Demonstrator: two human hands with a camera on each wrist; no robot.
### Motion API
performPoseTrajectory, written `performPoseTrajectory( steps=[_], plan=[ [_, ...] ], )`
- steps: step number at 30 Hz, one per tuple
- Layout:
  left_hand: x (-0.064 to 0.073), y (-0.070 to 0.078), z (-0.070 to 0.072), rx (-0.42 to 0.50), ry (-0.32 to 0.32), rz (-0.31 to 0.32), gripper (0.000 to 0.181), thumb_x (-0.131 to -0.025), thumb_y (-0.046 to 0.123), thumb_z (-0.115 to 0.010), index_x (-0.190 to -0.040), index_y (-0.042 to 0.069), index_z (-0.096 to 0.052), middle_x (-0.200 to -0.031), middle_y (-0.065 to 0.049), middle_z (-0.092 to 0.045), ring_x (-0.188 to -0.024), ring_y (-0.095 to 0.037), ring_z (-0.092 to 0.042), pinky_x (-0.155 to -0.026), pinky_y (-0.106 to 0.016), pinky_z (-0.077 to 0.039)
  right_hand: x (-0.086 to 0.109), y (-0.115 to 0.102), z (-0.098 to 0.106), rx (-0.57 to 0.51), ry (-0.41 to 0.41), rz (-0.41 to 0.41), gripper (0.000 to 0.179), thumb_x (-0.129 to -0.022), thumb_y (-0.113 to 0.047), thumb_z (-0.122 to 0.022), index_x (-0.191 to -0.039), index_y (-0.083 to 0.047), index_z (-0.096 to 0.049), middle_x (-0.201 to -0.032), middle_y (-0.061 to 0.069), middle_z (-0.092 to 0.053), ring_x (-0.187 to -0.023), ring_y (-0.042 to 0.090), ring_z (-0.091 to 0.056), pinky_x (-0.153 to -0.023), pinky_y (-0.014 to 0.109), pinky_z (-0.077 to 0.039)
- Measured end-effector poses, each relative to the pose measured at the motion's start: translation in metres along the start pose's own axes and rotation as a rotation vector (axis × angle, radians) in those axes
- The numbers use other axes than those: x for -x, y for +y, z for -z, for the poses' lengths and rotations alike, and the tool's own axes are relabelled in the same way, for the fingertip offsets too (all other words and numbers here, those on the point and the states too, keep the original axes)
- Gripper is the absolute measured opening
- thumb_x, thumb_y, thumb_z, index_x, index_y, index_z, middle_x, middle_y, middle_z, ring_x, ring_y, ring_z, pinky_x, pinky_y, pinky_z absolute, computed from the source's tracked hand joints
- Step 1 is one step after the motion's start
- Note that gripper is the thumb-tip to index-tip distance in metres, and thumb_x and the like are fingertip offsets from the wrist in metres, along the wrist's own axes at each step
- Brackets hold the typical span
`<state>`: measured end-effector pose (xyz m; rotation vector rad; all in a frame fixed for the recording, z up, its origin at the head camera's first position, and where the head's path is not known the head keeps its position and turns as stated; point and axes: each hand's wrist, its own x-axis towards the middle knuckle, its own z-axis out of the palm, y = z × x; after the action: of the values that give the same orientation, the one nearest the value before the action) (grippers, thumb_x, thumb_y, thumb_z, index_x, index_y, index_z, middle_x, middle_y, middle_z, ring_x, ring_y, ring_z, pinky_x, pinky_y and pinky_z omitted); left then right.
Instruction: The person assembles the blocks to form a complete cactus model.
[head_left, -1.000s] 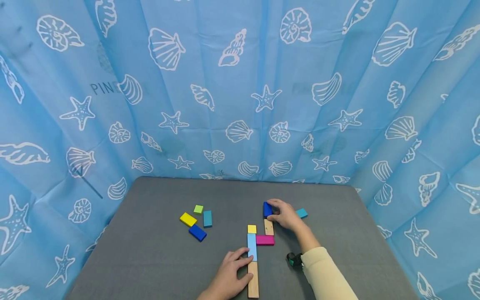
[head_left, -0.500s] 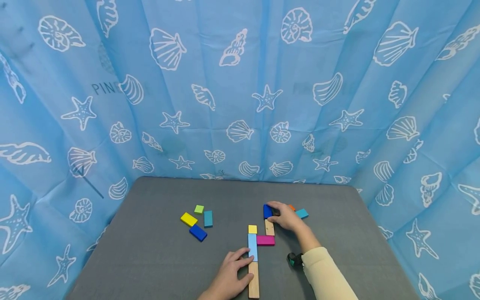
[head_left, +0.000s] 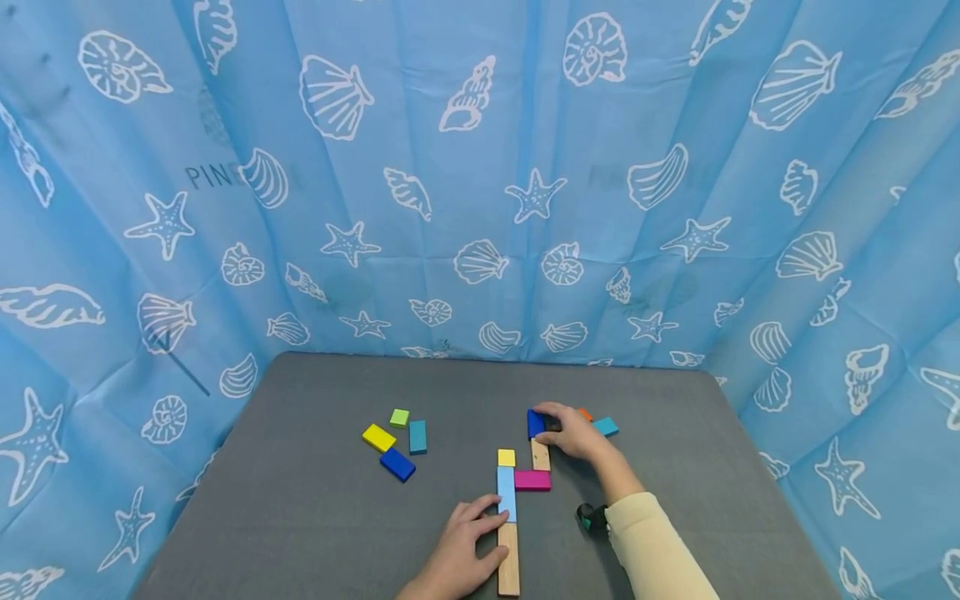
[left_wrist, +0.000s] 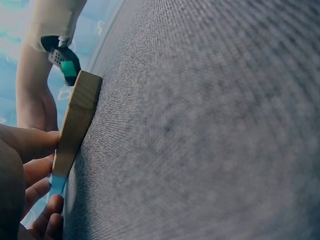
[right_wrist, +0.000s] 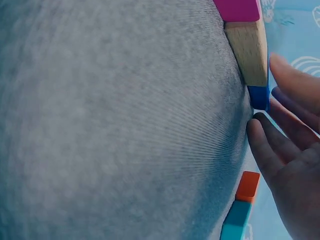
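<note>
In the head view, my right hand (head_left: pixel 572 432) has its thumb and fingertips at the two ends of a dark blue block (head_left: pixel 535 423). That block lies end to end with a short natural wood block (head_left: pixel 540 455), which meets a magenta block (head_left: pixel 533 481). My left hand (head_left: pixel 467 546) rests its fingertips on a light blue block (head_left: pixel 506 490), its thumb against a long natural wood block (head_left: pixel 508 567). A small yellow block (head_left: pixel 506 457) caps the far end of this column. The left wrist view shows the long wood block's side beside the fingers (left_wrist: pixel 37 172).
Loose blocks lie left on the grey table (head_left: pixel 300 500): lime green (head_left: pixel 400 418), yellow (head_left: pixel 378 437), teal (head_left: pixel 417 437) and dark blue (head_left: pixel 397 465). Beyond my right hand lie an orange block (right_wrist: pixel 248 186) and a teal block (right_wrist: pixel 236 220). A shell-patterned blue curtain (head_left: pixel 480 208) stands behind.
The dark blue block under my right hand has shifted slightly toward me, up to the short wood block. An orange block now shows past that hand. My left hand stays put.
</note>
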<state>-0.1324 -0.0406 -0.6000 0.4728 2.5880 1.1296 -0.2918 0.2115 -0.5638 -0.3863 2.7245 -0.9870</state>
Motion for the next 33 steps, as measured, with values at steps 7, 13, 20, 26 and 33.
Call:
performPoseTrajectory(
  steps=[7,13,20,26,33],
  plan=[
    [0.001,-0.001,0.002,-0.009,0.003,-0.04,0.045,-0.092,0.041,-0.071,-0.135,0.028,-0.067,-0.147,0.007,-0.052,-0.117,-0.018,-0.048,-0.099,-0.048,-0.046,0.009,-0.007,0.006,0.015,0.035,0.069,0.049,-0.096,-0.023,-0.071,-0.142,-0.01,-0.058,-0.152,0.017,-0.05,-0.141,0.042,-0.043,-0.11,0.062,-0.037],
    [0.002,0.0,0.003,0.001,-0.003,-0.031,0.045,-0.091,0.04,-0.072,-0.135,0.028,-0.067,-0.147,0.008,-0.051,-0.118,-0.018,-0.048,-0.099,-0.048,-0.045,0.023,-0.015,0.008,0.067,0.067,0.162,0.051,-0.096,-0.025,-0.071,-0.142,-0.008,-0.058,-0.151,0.016,-0.051,-0.139,0.041,-0.046,-0.109,0.061,-0.04],
    [0.001,0.001,0.002,0.007,-0.003,-0.027,0.045,-0.091,0.041,-0.072,-0.135,0.029,-0.067,-0.148,0.008,-0.051,-0.119,-0.018,-0.048,-0.099,-0.05,-0.045,0.043,-0.019,0.003,0.063,0.043,0.17,0.057,-0.092,-0.026,-0.076,-0.143,-0.008,-0.058,-0.153,0.016,-0.048,-0.139,0.042,-0.046,-0.109,0.062,-0.038],
    [0.0,0.0,0.0,0.009,0.001,-0.019,0.045,-0.091,0.041,-0.072,-0.134,0.029,-0.067,-0.147,0.008,-0.052,-0.119,-0.019,-0.047,-0.1,-0.053,-0.045,0.05,-0.013,-0.006,0.099,-0.027,0.104,0.067,-0.088,-0.034,-0.079,-0.146,-0.009,-0.055,-0.158,0.014,-0.042,-0.143,0.041,-0.041,-0.112,0.063,-0.035],
    [0.001,0.001,0.001,-0.027,0.016,-0.043,0.044,-0.091,0.04,-0.072,-0.133,0.028,-0.067,-0.147,0.007,-0.053,-0.117,-0.018,-0.049,-0.099,-0.051,-0.046,0.052,-0.012,-0.011,0.135,-0.058,0.063,0.07,-0.089,-0.035,-0.078,-0.148,-0.01,-0.052,-0.161,0.012,-0.039,-0.145,0.041,-0.038,-0.114,0.062,-0.033]
  ],
)
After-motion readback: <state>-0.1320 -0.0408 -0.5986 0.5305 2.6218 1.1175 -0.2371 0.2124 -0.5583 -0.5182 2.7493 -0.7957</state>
